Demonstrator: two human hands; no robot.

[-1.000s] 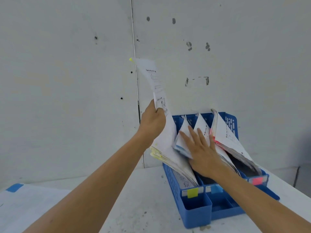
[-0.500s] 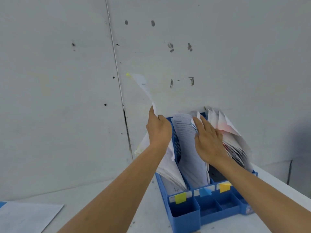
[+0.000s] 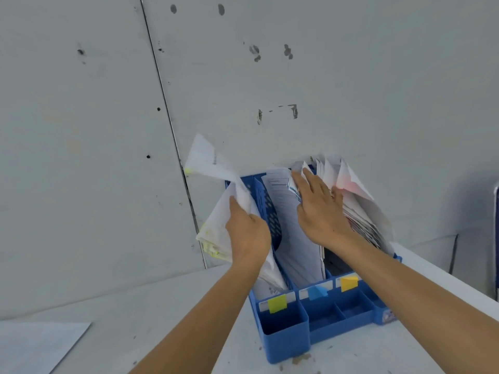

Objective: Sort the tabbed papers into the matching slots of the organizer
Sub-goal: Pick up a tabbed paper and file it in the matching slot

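So the blue organizer (image 3: 286,344) sits toward the far right edge of the white table (image 3: 162,306), backed up near the wall (image 3: 81,130), and both hands are in it. The left hand (image 3: 248,233) has its fingers curled round a yellow-tabbed sheet (image 3: 208,163), gripping it against the left stack (image 3: 216,233) in the slot behind the yellow label (image 3: 276,303). The sheet's top flops left past the organizer's side, and I can't really tell if its bottom is in the slot, since the hand covers it. The right hand (image 3: 321,211) is flat, fingers straight, pressing on the middle papers (image 3: 291,225) behind the blue label (image 3: 317,292), with its thumb against the fanned right stack (image 3: 359,211), which shows some pink. That slot has an orange-yellow label (image 3: 348,283). One loose sheet (image 3: 35,344) lies at the table's near left corner.
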